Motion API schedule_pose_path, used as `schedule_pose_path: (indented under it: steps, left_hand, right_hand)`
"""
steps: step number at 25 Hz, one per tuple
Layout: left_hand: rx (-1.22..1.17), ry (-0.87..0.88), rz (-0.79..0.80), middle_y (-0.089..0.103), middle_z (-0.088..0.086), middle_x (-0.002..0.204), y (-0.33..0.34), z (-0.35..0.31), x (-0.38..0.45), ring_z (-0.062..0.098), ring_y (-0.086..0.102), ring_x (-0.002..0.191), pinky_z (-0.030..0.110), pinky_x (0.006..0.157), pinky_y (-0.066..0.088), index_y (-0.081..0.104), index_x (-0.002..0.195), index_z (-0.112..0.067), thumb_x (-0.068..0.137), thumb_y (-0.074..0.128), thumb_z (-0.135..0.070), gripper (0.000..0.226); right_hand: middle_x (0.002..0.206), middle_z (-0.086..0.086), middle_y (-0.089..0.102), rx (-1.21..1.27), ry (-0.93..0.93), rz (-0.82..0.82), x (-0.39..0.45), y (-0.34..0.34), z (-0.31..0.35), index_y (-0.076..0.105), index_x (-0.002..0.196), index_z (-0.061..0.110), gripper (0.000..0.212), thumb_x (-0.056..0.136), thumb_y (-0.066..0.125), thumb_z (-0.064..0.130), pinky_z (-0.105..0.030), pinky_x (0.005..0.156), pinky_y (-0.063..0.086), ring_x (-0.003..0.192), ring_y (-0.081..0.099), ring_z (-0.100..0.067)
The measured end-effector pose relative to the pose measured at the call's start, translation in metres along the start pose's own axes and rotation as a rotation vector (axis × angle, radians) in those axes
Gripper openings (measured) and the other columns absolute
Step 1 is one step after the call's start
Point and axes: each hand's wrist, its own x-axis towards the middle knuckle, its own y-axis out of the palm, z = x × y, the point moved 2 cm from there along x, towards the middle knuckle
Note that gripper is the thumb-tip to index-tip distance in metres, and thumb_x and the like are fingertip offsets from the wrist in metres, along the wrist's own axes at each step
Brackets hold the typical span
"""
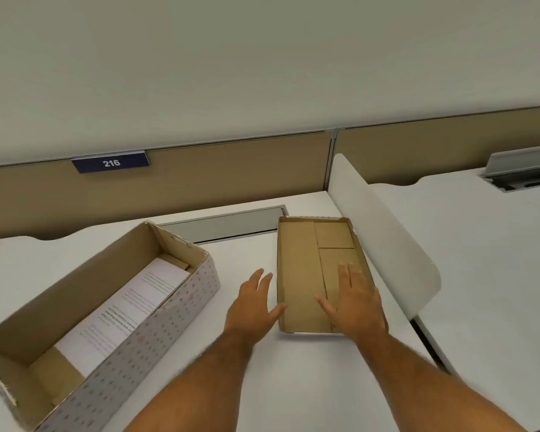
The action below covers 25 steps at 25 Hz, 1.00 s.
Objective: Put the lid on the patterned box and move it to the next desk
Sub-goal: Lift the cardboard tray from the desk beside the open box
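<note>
Fingers [345,277] of the right hand [354,302] are spread flat and loose, palm down, over the near right part of the upturned lid [299,275]; whether they press on its cardboard floor or hover just above it cannot be told. Left hand [251,307] is likewise splayed and holds nothing, its fingers just outside the lid's left wall, the thumb at or touching that wall near the front corner.

So the lid sits between the two hands, inner side up, with its rim standing up around the right fingers. Beyond them it runs on toward the divider [384,244] and the partition. The box [156,332] lies well to the left of the left fingers, open, at a slant on the desk [309,385], with a printed sheet [128,310] on its floor.

The lid looks like thin folded cardboard: light, fairly stiff across the floor but with shallow walls that would flex if pinched hard. Taking it by the two long walls, one hand on each, seems the safest hold, since it must be flipped over before it can go onto the box. The box itself is probably light too, and its long sides offer the best hold for carrying it over the divider to the next desk [496,260].
</note>
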Motion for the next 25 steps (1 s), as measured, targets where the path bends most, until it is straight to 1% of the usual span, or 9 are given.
schedule_pose_path:
  steps: [3, 6, 11, 14, 18, 20, 22, 23, 25]
  left_hand:
    - [-0.168, -0.134, 0.069, 0.017, -0.002, 0.179, 0.02, 0.003, 0.007, 0.027, 0.037, 0.157, 0.047, 0.121, 0.043, 0.029, 0.166, -0.034, 0.097, 0.061, -0.06, 0.08]
    - [-0.306, -0.188, 0.158, 0.033, 0.003, 0.171, 0.04, 0.001, 0.015, 0.029, 0.057, 0.14, 0.044, 0.117, 0.049, 0.042, 0.16, -0.03, 0.1, 0.064, -0.051, 0.068]
    - [-0.405, -0.277, 0.164, 0.051, 0.005, 0.158, 0.058, -0.013, 0.02, 0.026, 0.057, 0.138, 0.037, 0.116, 0.045, 0.055, 0.151, -0.014, 0.104, 0.06, -0.041, 0.055]
    - [-0.463, -0.331, 0.078, 0.054, 0.007, 0.156, 0.058, -0.008, 0.02, 0.028, 0.057, 0.137, 0.037, 0.116, 0.044, 0.054, 0.15, -0.013, 0.106, 0.053, -0.016, 0.044]
    - [-0.612, -0.417, -0.095, 0.062, 0.008, 0.149, 0.041, 0.009, 0.015, 0.031, 0.06, 0.133, 0.042, 0.114, 0.049, 0.062, 0.143, -0.016, 0.109, 0.046, -0.007, 0.039]
    - [-0.753, -0.484, -0.149, 0.063, 0.009, 0.148, 0.029, 0.021, 0.011, 0.033, 0.06, 0.133, 0.045, 0.114, 0.05, 0.068, 0.138, -0.017, 0.111, 0.048, -0.012, 0.034]
    - [-0.895, -0.51, -0.155, 0.062, 0.008, 0.148, 0.019, 0.032, 0.005, 0.033, 0.059, 0.134, 0.048, 0.114, 0.051, 0.071, 0.136, -0.017, 0.111, 0.051, -0.015, 0.032]
    - [-0.943, -0.515, -0.149, 0.062, 0.008, 0.148, 0.017, 0.037, 0.001, 0.032, 0.059, 0.133, 0.049, 0.115, 0.052, 0.071, 0.137, -0.017, 0.11, 0.053, -0.016, 0.032]
    - [-1.007, -0.523, -0.136, 0.062, 0.007, 0.147, 0.011, 0.044, -0.009, 0.03, 0.058, 0.132, 0.051, 0.115, 0.052, 0.07, 0.139, -0.015, 0.109, 0.055, -0.014, 0.033]
  right_hand:
    - [0.182, -0.011, 0.009, 0.069, 0.21, 0.079, -0.001, 0.016, -0.024, 0.008, 0.173, 0.024, 0.106, 0.093, 0.046, 0.082, -0.061, 0.128, 0.026, 0.166, 0.017, -0.033]
    - [0.181, -0.02, 0.003, 0.112, 0.315, 0.229, -0.001, 0.028, -0.034, 0.012, 0.172, 0.023, 0.098, 0.097, 0.062, 0.06, -0.062, 0.127, 0.03, 0.165, 0.017, -0.04]
    - [0.151, -0.013, 0.046, 0.102, 0.317, 0.164, 0.007, 0.025, -0.035, 0.047, 0.15, 0.02, 0.054, 0.099, 0.063, 0.024, -0.049, 0.102, 0.053, 0.133, 0.048, -0.034]
    - [0.141, -0.009, 0.061, 0.258, 0.39, 0.047, 0.01, 0.019, -0.036, 0.047, 0.154, 0.02, 0.058, 0.098, 0.06, 0.011, -0.052, 0.1, 0.052, 0.131, 0.05, -0.035]
    - [0.14, -0.016, 0.064, 0.72, 0.536, -0.078, 0.01, 0.003, -0.038, 0.04, 0.163, 0.019, 0.065, 0.101, 0.054, 0.009, -0.055, 0.103, 0.056, 0.126, 0.06, -0.038]
    - [0.133, -0.017, 0.065, 1.171, 0.71, -0.007, 0.014, -0.011, -0.045, 0.05, 0.154, 0.012, 0.056, 0.099, 0.054, 0.002, -0.049, 0.092, 0.059, 0.112, 0.065, -0.033]
    - [0.096, -0.011, 0.064, 1.503, 0.797, 0.135, 0.015, -0.03, -0.044, 0.063, 0.123, 0.006, 0.029, 0.094, 0.061, 0.001, -0.036, 0.067, 0.051, 0.077, 0.057, -0.022]
    - [0.088, -0.008, 0.06, 1.562, 0.793, 0.201, 0.013, -0.039, -0.043, 0.065, 0.116, 0.006, 0.023, 0.093, 0.066, 0.006, -0.034, 0.064, 0.046, 0.071, 0.051, -0.02]
    - [0.098, -0.009, 0.065, 1.56, 0.72, 0.296, 0.008, -0.055, -0.033, 0.069, 0.121, 0.01, 0.029, 0.094, 0.073, 0.021, -0.038, 0.071, 0.049, 0.079, 0.057, -0.022]
